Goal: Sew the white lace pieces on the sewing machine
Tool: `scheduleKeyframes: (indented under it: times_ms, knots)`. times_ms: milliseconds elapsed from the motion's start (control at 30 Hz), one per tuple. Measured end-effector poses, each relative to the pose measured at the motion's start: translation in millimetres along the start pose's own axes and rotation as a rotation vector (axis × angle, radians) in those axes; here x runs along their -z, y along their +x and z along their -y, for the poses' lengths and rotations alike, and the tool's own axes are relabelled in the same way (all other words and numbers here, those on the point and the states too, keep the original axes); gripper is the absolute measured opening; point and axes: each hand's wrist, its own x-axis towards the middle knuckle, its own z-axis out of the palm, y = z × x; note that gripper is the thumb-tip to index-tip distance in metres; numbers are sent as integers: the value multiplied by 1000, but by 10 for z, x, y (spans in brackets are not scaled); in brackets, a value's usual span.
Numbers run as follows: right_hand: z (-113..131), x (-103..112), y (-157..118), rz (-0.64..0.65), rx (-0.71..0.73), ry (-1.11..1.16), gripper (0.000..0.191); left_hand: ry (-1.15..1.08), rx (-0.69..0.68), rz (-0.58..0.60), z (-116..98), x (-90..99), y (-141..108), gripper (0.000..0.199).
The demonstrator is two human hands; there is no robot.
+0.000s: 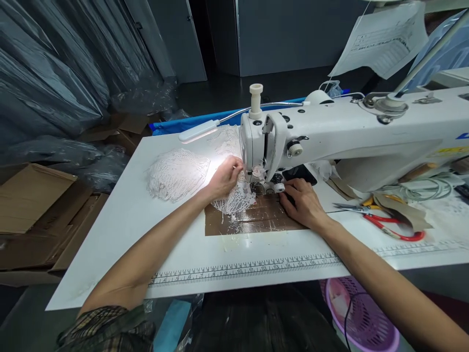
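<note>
A white sewing machine point(330, 132) stands over a brown plate point(220, 226) set into the table. White openwork lace point(234, 199) lies at the needle area, its lower edge spread on the plate. My left hand point(226, 177) is just left of the machine head, its fingers pinched on the lace. Behind and left of it, a gathered heap of the same lace point(178, 173) rests on the table. My right hand point(302, 201) lies on the plate's right side beside the presser parts, fingers bent and apart; nothing shows in it. The machine head hides some of the lace.
Red-handled scissors point(397, 230) lie right of my right hand, near a coiled cable point(432, 188). A dark phone point(300, 173) is behind that hand. A printed ruler point(238, 270) runs along the front edge. Cardboard boxes point(34, 195) stand left; a purple basket point(361, 318) sits below.
</note>
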Motion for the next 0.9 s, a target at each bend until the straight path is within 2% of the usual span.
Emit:
scheduleKeyframes:
  times_ms: [100,167,200,300,367,400,433,467,567,600,667,733,833,900]
  knots:
    - [7,-1,-1,-37,-14,37,19,-98,83,-145,-34,177,-119,19]
    - [18,1,-2,-57,-24,57,19,-92,74,-122,-141,316,-279,17]
    - [26,2,-2,-66,-28,64,18,-97,57,-65,-226,387,-376,16]
    - [51,1,-2,-80,-25,75,17,-195,-26,240,-567,576,-668,21]
    - [66,0,-1,-78,-15,82,17,-364,-143,600,-772,652,-801,27]
    - [72,1,0,-79,-13,90,17,-384,-185,723,-835,666,-838,27]
    - [77,3,1,-84,-13,99,17,-368,-225,764,-861,662,-852,25]
    - [82,5,2,-92,-15,111,18,-310,-258,735,-846,642,-845,23]
    - [92,19,4,-116,-14,142,18,-22,-330,411,-592,507,-738,19]
    - [96,24,4,-122,-11,147,18,52,-359,340,-472,449,-691,20]
    - [109,35,2,-127,2,151,18,98,-435,290,-253,331,-606,23]
    - [131,46,4,-124,13,164,18,101,-481,254,-116,227,-547,18]
    - [179,67,32,-75,4,249,17,134,-523,181,-80,123,-498,15]
    - [216,82,69,22,7,320,16,133,-527,121,-116,92,-474,14]
